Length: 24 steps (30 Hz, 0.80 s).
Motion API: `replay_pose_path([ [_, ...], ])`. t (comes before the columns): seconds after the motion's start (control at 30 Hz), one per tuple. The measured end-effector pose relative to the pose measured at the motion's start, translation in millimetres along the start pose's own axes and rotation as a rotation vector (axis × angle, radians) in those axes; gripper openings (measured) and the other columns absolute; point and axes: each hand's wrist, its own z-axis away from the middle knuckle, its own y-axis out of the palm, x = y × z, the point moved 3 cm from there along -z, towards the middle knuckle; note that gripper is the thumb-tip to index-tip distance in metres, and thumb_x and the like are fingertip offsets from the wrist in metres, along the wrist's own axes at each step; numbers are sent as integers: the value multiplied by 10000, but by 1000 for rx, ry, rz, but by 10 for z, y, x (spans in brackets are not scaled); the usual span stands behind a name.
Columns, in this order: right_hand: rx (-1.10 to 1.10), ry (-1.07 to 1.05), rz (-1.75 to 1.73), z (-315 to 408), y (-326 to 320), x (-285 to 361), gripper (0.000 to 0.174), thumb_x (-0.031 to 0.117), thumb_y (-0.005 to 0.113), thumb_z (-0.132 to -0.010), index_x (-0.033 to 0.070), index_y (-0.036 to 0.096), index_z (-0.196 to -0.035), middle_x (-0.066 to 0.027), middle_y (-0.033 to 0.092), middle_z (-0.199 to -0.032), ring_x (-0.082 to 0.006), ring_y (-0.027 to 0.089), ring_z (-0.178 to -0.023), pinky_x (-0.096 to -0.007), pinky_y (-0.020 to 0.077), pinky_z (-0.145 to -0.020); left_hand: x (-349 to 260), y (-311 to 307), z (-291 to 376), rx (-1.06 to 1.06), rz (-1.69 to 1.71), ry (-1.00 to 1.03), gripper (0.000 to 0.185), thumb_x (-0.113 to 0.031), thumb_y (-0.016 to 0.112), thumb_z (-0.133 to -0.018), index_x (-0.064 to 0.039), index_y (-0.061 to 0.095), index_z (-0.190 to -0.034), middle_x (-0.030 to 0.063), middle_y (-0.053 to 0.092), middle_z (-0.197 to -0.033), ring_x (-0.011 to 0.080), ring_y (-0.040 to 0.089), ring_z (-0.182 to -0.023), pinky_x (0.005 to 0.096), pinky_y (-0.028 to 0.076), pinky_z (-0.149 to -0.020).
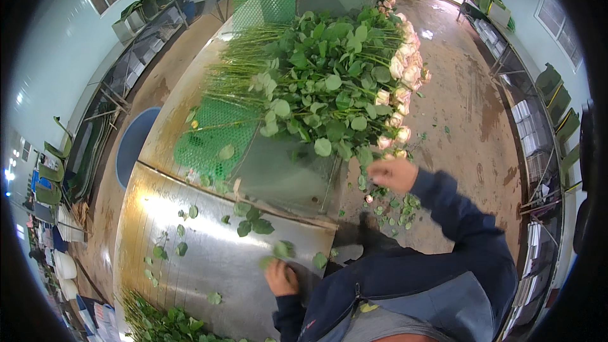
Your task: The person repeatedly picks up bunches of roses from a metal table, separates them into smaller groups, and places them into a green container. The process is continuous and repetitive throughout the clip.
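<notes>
A large heap of cut roses lies across the table, its green leaves in the middle, bare stems to the left and pale pink blooms overhanging the right edge. My right hand is beside the lowest blooms of the heap, fingers curled; whether it grips a stem cannot be told. Low over the metal tabletop, my left hand is at some blurred rose leaves; its hold on them is unclear. Green plastic mesh lies partly under the stems.
Loose leaves are scattered on the metal. More leafy stems lie at the table's near left corner. A blue tub stands left of the table. Fallen leaves litter the floor at right. Shelving runs along the right wall.
</notes>
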Motion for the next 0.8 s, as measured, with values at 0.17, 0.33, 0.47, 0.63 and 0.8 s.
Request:
replay_pose_path([
  [0.17,-231,-321,291,-1649,-1588,-111,350,295,546,-804,67,577,-1067,-149,622,-964,-288,614,-845,-356,485,-765,-852,-116,-226,269,92,-213,217,-163,604,-775,-65,627,-967,124,625,-754,262,608,-646,340,488,-618],
  [0.33,-257,12,487,-3307,-2821,-1554,381,305,558,-817,44,550,-1095,-164,587,-1059,-331,563,-941,-404,448,-794,-1767,16,-1727,-154,387,-166,176,-92,598,-798,-24,625,-959,133,623,-723,203,627,-627,279,484,-589],
  [0.47,86,-68,537,-3870,-2594,-1934,441,385,584,-795,29,556,-1054,-156,593,-1031,-343,561,-926,-416,449,-790,-2614,494,-3034,-140,677,54,196,-92,579,-834,22,592,-993,98,634,-825,131,597,-733,243,466,-660],
  [0.63,402,-112,668,-3333,-2010,-1331,647,504,626,-714,-21,528,-1080,-208,590,-1002,-360,564,-920,-417,449,-798,-2829,1306,-4309,-51,1186,-247,469,-283,556,-867,49,466,-1185,94,555,-1091,139,530,-949,253,422,-810],
  [0.8,464,-285,517,-2935,-2001,-1092,785,606,594,-661,-83,540,-1033,-238,597,-950,-386,571,-880,-427,452,-770,-3167,1730,-4682,-80,1264,-377,619,-428,541,-845,54,431,-1218,122,499,-1168,192,471,-1035,288,357,-897],
])
